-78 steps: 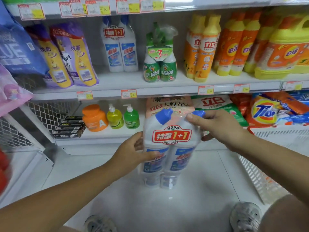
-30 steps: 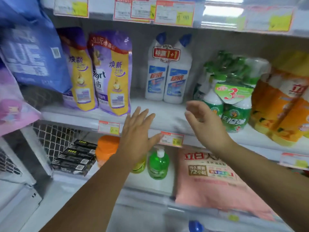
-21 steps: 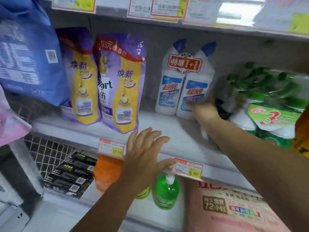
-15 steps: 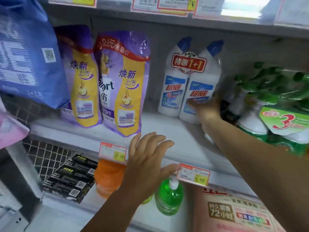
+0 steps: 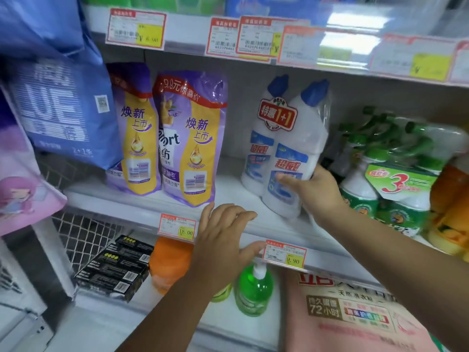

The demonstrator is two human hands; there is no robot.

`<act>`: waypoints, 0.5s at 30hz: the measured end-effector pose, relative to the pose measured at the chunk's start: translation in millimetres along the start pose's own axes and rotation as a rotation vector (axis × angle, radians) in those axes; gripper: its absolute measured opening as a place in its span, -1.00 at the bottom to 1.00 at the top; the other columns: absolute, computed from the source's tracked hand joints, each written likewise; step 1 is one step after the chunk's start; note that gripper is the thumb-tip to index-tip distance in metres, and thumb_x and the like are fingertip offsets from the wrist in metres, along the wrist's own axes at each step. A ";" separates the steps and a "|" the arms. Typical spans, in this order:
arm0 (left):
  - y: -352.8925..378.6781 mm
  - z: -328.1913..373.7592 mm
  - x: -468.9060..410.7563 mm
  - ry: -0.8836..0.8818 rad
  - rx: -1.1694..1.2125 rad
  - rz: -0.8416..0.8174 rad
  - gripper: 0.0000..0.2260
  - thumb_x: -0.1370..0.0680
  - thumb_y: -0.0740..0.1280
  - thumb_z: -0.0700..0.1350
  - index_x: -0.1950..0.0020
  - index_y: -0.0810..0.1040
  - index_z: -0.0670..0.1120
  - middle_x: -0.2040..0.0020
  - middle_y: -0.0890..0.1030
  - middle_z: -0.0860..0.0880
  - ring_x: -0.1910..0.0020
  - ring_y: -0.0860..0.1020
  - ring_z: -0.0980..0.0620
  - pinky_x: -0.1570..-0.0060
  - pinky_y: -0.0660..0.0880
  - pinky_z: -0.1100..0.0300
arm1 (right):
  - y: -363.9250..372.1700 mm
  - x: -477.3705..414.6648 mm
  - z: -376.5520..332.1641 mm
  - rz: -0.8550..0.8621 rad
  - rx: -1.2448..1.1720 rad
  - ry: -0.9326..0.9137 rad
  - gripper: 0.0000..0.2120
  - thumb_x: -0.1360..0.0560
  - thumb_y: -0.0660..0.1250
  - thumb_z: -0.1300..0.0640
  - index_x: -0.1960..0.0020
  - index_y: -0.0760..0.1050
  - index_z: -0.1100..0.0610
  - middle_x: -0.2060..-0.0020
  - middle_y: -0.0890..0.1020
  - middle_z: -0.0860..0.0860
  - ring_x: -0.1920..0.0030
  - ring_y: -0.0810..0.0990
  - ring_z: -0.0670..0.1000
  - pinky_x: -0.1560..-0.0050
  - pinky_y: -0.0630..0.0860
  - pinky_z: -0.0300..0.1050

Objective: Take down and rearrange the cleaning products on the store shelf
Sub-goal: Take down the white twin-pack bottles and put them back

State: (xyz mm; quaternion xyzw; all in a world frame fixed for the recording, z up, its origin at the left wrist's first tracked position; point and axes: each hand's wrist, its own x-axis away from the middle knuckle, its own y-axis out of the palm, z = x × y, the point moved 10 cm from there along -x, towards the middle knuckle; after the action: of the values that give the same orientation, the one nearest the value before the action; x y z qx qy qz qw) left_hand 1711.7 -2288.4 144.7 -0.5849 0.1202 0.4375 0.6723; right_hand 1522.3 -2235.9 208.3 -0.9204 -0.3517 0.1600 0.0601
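Observation:
A shrink-wrapped twin pack of white toilet cleaner bottles with blue caps and a red "1+1" sticker stands tilted on the middle shelf. My right hand grips its lower right side, thumb across the front label. My left hand hovers open, fingers spread, in front of the shelf's front edge, holding nothing. Two purple and yellow softener pouches stand to the left of the twin pack. A green spray-bottle three-pack stands to its right.
A blue bag and a pink bag hang at the left. On the lower shelf sit black boxes, an orange tub, a green pump bottle and a pink detergent bag. Orange bottles stand at far right.
My right hand reached in and took hold of the twin pack, which now sits closer to the shelf's front and tilted. My left hand stayed near the shelf edge.

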 end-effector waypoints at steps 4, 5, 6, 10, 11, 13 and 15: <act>-13.6 -1.3 11.7 -0.038 0.054 -0.075 -0.44 -0.49 0.17 0.30 -0.37 0.49 0.02 -0.36 0.49 0.05 -0.42 0.33 0.03 -0.50 0.08 0.08 | -16.1 40.1 -12.3 -0.086 0.086 -0.059 -0.70 -0.42 0.54 0.13 -0.13 0.63 0.00 0.06 0.72 -0.12 0.07 0.70 -0.15 0.04 0.59 -0.24; -18.6 -3.0 16.6 -0.083 0.096 -0.102 -0.39 -0.47 0.15 0.33 -0.41 0.45 0.02 -0.42 0.43 0.04 -0.47 0.26 0.05 -0.50 0.09 0.12 | -20.6 49.9 -14.7 -0.106 0.114 -0.072 -0.70 -0.42 0.54 0.14 -0.13 0.62 0.01 0.06 0.72 -0.14 0.08 0.69 -0.18 0.06 0.59 -0.28; -23.5 -5.0 22.2 -0.137 0.138 -0.136 -0.33 -0.45 0.12 0.36 -0.46 0.40 0.04 -0.47 0.36 0.05 -0.50 0.19 0.08 -0.49 0.07 0.19 | -25.2 59.7 -17.9 -0.120 0.136 -0.083 -0.69 -0.42 0.54 0.15 -0.14 0.62 0.03 0.06 0.72 -0.14 0.09 0.69 -0.20 0.05 0.60 -0.28; -55.3 -5.8 40.5 -0.293 0.241 -0.190 -0.29 -0.44 0.32 0.33 -0.51 0.28 0.09 -0.50 0.27 0.06 -0.48 0.18 0.11 -0.43 0.11 0.27 | -51.0 93.7 -41.5 -0.108 0.199 -0.162 -0.67 -0.39 0.56 0.18 -0.13 0.64 0.05 0.09 0.72 -0.16 0.08 0.68 -0.22 0.04 0.59 -0.30; -64.0 -4.4 43.0 -0.340 0.280 -0.194 -0.30 -0.45 0.41 0.25 -0.52 0.26 0.10 -0.49 0.28 0.05 -0.46 0.23 0.12 -0.42 0.18 0.25 | -56.3 103.5 -50.0 -0.123 0.186 -0.172 -0.67 -0.39 0.56 0.18 -0.14 0.64 0.05 0.09 0.72 -0.17 0.07 0.67 -0.24 0.06 0.57 -0.36; -77.8 2.1 47.0 -0.472 0.439 -0.202 -0.27 -0.44 0.49 0.13 -0.52 0.23 0.14 -0.45 0.32 0.04 -0.34 0.38 0.18 -0.29 0.33 0.30 | -65.6 125.8 -67.0 -0.187 0.148 -0.175 -0.68 -0.42 0.53 0.20 -0.16 0.63 0.04 0.05 0.73 -0.17 0.03 0.69 -0.20 0.02 0.58 -0.32; -82.2 24.6 52.6 -0.600 0.715 -0.270 -0.24 -0.43 0.54 -0.06 -0.51 0.20 0.14 -0.33 0.44 0.01 -0.12 0.53 0.27 -0.03 0.45 0.44 | -74.7 153.1 -85.3 -0.256 0.092 -0.187 -0.70 -0.43 0.50 0.25 -0.13 0.63 0.03 0.04 0.73 -0.17 0.02 0.70 -0.15 0.05 0.59 -0.32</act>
State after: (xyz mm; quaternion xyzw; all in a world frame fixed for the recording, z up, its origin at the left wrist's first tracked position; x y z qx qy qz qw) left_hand 1794.0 -2237.4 172.2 -0.1758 -0.0133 0.4269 0.8869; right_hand 1611.5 -2078.0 266.7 -0.8454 -0.4626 0.2518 0.0893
